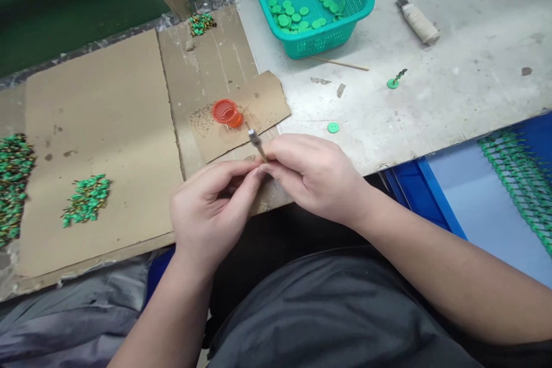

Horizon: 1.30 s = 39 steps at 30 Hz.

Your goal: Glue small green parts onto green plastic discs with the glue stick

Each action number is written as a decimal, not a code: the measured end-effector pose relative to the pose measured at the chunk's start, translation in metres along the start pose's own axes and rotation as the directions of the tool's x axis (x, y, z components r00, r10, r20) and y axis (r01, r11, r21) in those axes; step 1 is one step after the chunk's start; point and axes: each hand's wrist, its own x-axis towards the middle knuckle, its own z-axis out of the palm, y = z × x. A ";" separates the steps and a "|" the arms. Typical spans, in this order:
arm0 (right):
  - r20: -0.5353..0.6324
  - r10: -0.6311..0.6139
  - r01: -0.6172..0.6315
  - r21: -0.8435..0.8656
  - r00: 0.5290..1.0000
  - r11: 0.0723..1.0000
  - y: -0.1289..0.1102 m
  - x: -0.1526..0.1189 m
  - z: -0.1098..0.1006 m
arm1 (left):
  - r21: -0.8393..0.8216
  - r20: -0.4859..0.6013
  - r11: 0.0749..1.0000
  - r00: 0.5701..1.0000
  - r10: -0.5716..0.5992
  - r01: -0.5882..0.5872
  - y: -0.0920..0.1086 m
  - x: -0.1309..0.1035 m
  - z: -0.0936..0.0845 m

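Note:
My left hand [211,201] and my right hand [317,175] meet above the table's front edge, fingertips pinched together. Between them rises a thin brownish piece [256,141] with a dark upper part and a whitish tip; its lower end is hidden by my fingers. Just beyond it, a small red cup [225,112] of liquid stands on a cardboard scrap [263,95]. To the right of the cup lies a flat green disc [333,127] with small holes, like a button. Farther right, another green disc [393,84] has a dark twisted stem [401,75] standing up from it.
A teal basket [317,43] at the back holds several green discs. A thin wooden stick [340,63] and a whitish bottle [418,23] lie nearby. Small green-and-gold pieces [88,198] sit on a cardboard sheet [103,109], with bigger piles [15,184] at far left. Green racks [521,178] stand at right.

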 end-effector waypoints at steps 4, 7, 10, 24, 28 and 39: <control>-0.129 0.019 -0.019 0.001 0.991 1.000 -0.002 0.000 -0.002 | -0.040 0.013 0.999 0.999 -0.034 0.034 0.002 0.001 0.001; -0.132 0.007 -0.005 0.013 0.991 1.000 -0.003 -0.001 -0.003 | -0.046 0.017 0.998 0.999 -0.045 0.045 0.003 0.001 0.001; -0.100 0.002 0.000 0.020 0.995 1.000 -0.003 -0.002 -0.003 | -0.041 0.020 0.999 0.999 -0.033 0.034 0.002 0.001 0.000; -0.022 -0.048 0.047 -0.051 0.999 0.998 -0.004 -0.002 -0.001 | -0.065 0.026 0.998 0.999 0.024 -0.022 0.001 0.001 -0.002; 0.018 -0.068 0.069 -0.063 0.998 0.996 -0.003 -0.001 0.001 | -0.113 0.029 0.992 0.998 -0.046 0.049 0.003 0.002 -0.002; -0.176 0.477 -0.386 0.383 0.861 0.839 -0.010 -0.013 -0.028 | -0.341 0.117 0.880 0.944 -0.309 0.331 0.017 0.013 -0.015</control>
